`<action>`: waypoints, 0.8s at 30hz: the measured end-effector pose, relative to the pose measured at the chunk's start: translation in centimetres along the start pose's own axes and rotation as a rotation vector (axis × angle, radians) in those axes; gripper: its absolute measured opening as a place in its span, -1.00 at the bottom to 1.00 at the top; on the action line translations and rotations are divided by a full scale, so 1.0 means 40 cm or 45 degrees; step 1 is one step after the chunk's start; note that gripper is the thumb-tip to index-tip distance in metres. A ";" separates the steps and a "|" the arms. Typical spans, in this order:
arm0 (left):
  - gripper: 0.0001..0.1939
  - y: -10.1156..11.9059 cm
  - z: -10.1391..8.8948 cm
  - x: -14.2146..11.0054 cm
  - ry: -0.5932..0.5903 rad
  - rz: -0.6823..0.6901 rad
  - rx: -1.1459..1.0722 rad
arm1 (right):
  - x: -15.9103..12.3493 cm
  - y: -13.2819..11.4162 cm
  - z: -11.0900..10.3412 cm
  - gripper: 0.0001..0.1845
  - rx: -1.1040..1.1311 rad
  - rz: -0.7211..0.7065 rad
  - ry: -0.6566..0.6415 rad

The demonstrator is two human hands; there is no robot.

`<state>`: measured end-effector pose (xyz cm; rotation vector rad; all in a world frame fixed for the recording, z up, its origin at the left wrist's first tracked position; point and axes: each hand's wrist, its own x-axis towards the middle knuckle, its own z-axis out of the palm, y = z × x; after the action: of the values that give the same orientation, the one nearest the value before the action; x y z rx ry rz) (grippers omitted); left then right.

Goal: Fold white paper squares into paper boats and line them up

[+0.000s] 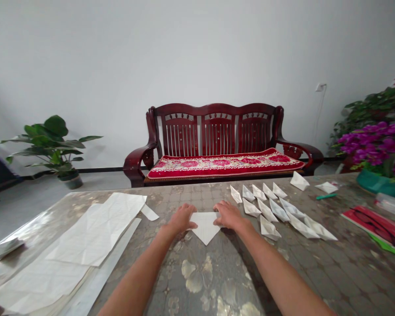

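Observation:
A folded sheet of white paper lies in front of me on the table, with a straight far edge and a point towards me. My left hand grips its left corner, thumb on the near side and fingers curled at the far edge. At the opposite corner, my right hand pinches the paper in the same manner. The undersides of both hands are hidden. To the right of my right hand stand several folded paper boats in loose rows.
Loose white sheets overlap on the left, beside a small paper strip. On the right are a teal pen, glasses on a red booklet, and purple flowers in a teal pot. A wooden bench stands beyond the table.

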<state>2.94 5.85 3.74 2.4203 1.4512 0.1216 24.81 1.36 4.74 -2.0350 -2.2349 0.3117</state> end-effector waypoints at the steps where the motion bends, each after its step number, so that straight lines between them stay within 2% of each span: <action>1: -0.42 -0.004 -0.002 0.010 -0.027 0.007 -0.004 | 0.010 0.000 -0.004 -0.45 0.001 0.006 -0.034; 4: -0.39 -0.010 -0.003 0.027 -0.075 0.016 -0.016 | 0.039 0.003 -0.009 -0.46 0.010 0.026 -0.139; 7: -0.44 -0.012 -0.002 0.028 -0.107 0.016 -0.024 | 0.056 0.010 -0.007 -0.60 0.032 0.016 -0.227; 11: -0.48 -0.016 -0.008 0.020 -0.154 -0.007 -0.036 | 0.060 0.021 -0.005 -0.72 0.076 -0.019 -0.263; 16: -0.75 -0.014 -0.018 0.009 -0.247 -0.008 -0.035 | 0.050 0.036 -0.001 -0.76 0.145 -0.071 -0.207; 19: -0.80 -0.005 -0.017 -0.002 -0.270 0.001 -0.017 | 0.036 0.042 -0.001 -0.77 0.199 -0.120 -0.165; 24: -0.86 0.012 -0.030 -0.032 -0.140 0.073 -0.007 | 0.004 0.040 -0.029 -0.81 0.285 -0.201 -0.044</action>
<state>2.44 4.80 5.14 2.4243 1.3325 0.0049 26.61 1.76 5.50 -1.7445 -2.2476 0.5572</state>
